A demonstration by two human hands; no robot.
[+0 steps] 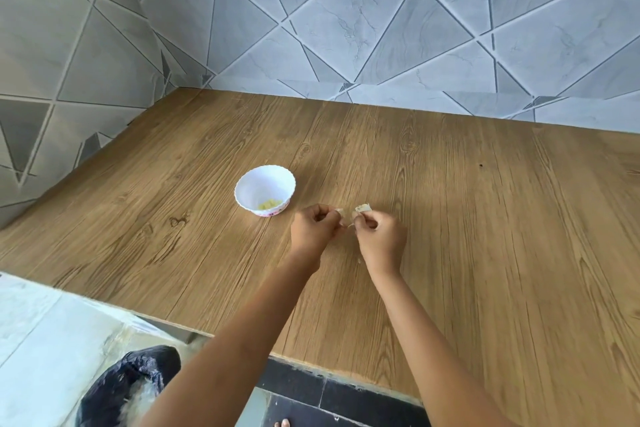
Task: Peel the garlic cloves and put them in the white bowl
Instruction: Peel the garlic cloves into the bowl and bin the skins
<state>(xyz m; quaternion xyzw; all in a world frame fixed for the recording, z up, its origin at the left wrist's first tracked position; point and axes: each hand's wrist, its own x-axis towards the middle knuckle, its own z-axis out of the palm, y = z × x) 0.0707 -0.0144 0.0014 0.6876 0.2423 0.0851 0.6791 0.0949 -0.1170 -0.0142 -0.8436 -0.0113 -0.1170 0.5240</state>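
Where the counter is met by walls: grey marbled tiles [346, 28] crossed by dark diagonal lines, far and left.
Surface: a wood-grain counter [467, 225] is spread across the scene.
White bowl [254, 184]: set just left of the hands; yellowish peeled cloves [269, 205] lie inside.
Left hand [313, 229]: curled, a pale scrap of skin [338, 210] pinched.
Right hand [379, 239]: curled, a garlic clove [362, 208] pinched above the counter.
Near left: a black-lined bin [128, 381] is seen on pale floor tiles [41, 322].

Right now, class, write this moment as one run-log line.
step: peeling | left hand: pinches skin | right hand: pinches garlic clove | white bowl: few peeled cloves inside, left of hands
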